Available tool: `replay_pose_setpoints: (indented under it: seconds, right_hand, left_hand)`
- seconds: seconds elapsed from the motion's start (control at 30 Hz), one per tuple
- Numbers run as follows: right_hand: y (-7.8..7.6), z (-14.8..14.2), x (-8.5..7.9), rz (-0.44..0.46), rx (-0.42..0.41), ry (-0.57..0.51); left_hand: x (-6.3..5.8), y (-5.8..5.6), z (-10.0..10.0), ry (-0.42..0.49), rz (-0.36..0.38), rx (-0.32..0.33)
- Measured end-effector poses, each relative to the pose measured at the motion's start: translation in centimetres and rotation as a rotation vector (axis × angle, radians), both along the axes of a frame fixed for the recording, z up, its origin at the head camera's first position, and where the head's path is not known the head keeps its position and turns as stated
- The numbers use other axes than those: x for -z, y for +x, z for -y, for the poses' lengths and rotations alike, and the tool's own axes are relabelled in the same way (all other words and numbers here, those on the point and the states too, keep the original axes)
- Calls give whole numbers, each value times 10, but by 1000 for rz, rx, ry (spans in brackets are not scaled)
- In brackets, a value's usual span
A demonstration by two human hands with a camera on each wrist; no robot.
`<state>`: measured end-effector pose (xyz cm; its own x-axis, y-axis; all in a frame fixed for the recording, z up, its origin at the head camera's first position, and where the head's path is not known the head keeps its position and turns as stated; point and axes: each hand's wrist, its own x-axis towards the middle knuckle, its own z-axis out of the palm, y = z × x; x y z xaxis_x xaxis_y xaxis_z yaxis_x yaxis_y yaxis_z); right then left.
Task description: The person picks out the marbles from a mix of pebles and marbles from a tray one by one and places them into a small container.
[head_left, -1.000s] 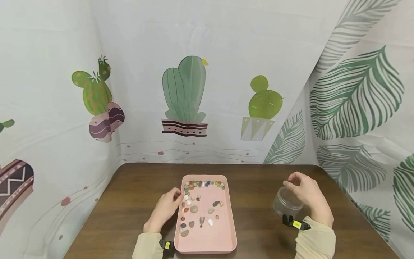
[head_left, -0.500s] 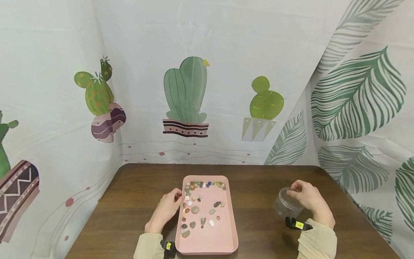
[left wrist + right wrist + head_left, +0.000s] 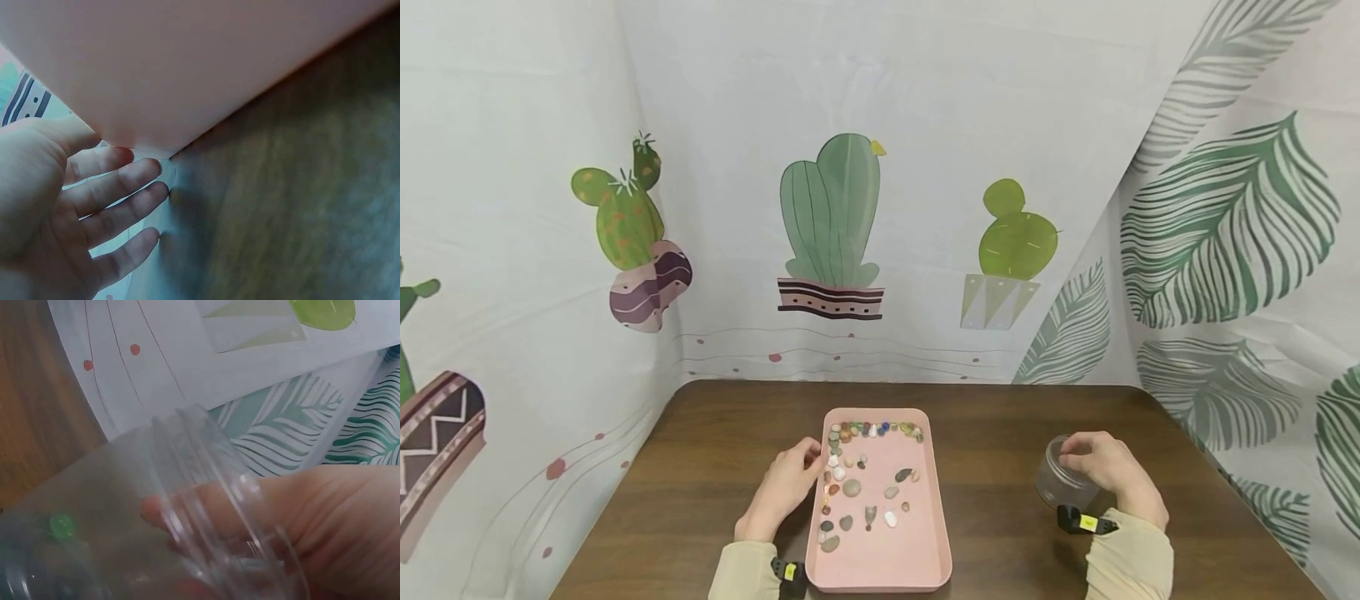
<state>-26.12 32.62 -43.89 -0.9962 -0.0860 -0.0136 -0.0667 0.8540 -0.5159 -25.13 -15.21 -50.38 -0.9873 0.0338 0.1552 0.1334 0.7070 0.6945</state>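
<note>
On the dark wooden table lies a pink tray point(image 3: 910, 575). Glass marbles point(image 3: 884, 427) run along its far edge, with pebbles and stones point(image 3: 851, 487) down its left side and across the middle. My left hand point(image 3: 784, 483) touches the tray's left rim, its fingers loosely extended in the left wrist view. To the right stands a clear jar point(image 3: 1054, 479) without a lid. My right hand point(image 3: 1108, 464) reaches into its mouth with thumb and fingers. Through the jar wall, the right wrist view shows a green marble point(image 3: 61, 526) near the bottom, apart from the visible fingertip.
A brown table point(image 3: 985, 467) extends between tray and jar. Behind it and at both sides hangs a white cloth point(image 3: 917, 208) printed with cacti and leaves. Each wrist carries a black strap camera, such as the right wrist camera point(image 3: 1078, 521).
My right hand has come down from above the jar so that its fingers are now inside the mouth. The left hand stays at the tray's rim, and the stones keep their places.
</note>
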Motion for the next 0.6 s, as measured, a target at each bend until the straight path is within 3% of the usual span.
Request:
replay_pose_setpoints:
  seconds: [0.6]
  right_hand:
    - [0,-1,5,42,21,21]
  left_hand:
    - [1,-1,-1,-18,-20,-3]
